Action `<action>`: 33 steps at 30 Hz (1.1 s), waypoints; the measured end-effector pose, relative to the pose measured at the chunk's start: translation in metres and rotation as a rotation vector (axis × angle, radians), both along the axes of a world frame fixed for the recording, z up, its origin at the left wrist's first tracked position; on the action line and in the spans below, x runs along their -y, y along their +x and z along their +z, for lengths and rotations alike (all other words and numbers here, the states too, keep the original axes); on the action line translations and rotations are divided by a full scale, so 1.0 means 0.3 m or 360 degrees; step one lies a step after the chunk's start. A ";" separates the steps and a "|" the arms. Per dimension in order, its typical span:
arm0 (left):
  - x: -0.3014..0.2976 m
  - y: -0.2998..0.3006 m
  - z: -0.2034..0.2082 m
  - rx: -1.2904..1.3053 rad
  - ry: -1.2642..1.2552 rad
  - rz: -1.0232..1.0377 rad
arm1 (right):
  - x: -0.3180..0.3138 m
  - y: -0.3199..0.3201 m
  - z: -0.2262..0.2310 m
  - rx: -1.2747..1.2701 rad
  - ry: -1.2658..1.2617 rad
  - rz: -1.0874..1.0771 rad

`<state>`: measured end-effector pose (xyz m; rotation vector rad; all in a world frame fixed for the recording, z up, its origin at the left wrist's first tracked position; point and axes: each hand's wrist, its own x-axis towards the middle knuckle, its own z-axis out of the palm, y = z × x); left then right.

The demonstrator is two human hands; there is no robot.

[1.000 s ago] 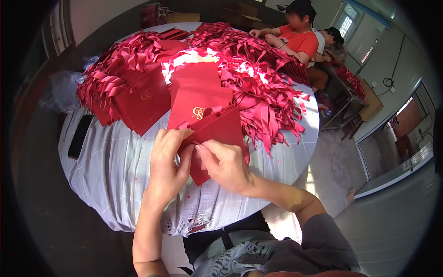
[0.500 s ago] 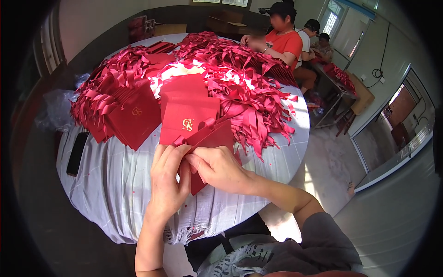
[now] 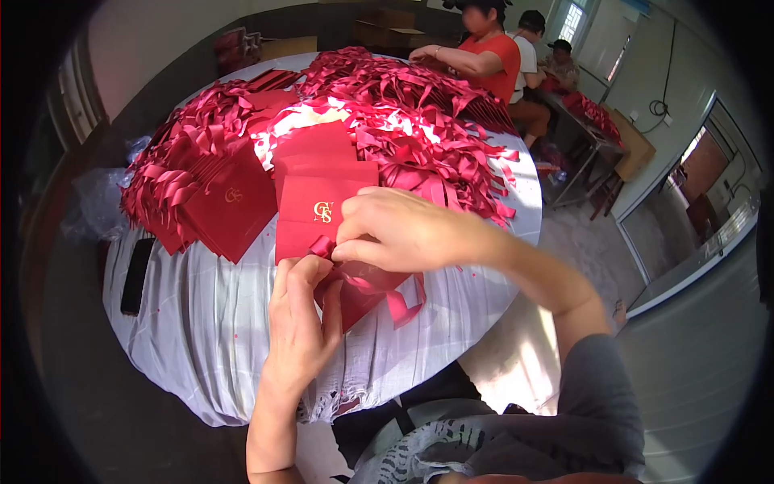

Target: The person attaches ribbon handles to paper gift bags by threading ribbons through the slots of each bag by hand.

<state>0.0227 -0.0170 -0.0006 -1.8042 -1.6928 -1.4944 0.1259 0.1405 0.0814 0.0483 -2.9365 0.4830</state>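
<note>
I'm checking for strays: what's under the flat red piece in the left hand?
White cloth shows past the near edge of the flat red piece, a gold-marked red piece beyond its far edge. What lies directly beneath is covered.

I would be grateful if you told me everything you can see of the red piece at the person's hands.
The red piece looks like smooth, stiff paper or card and sits slanted, one corner toward the wearer, above the white cloth. A glossy pinkish-red ribbon crosses it and curls loosely past its right side. The left hand pinches near its upper left edge; the right hand hides part of its top, so its full outline cannot be told.
</note>
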 end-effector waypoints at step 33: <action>-0.012 0.039 0.018 0.0075 -0.0104 0.0034 | -0.086 -0.185 -0.031 -0.0283 -0.1542 0.0140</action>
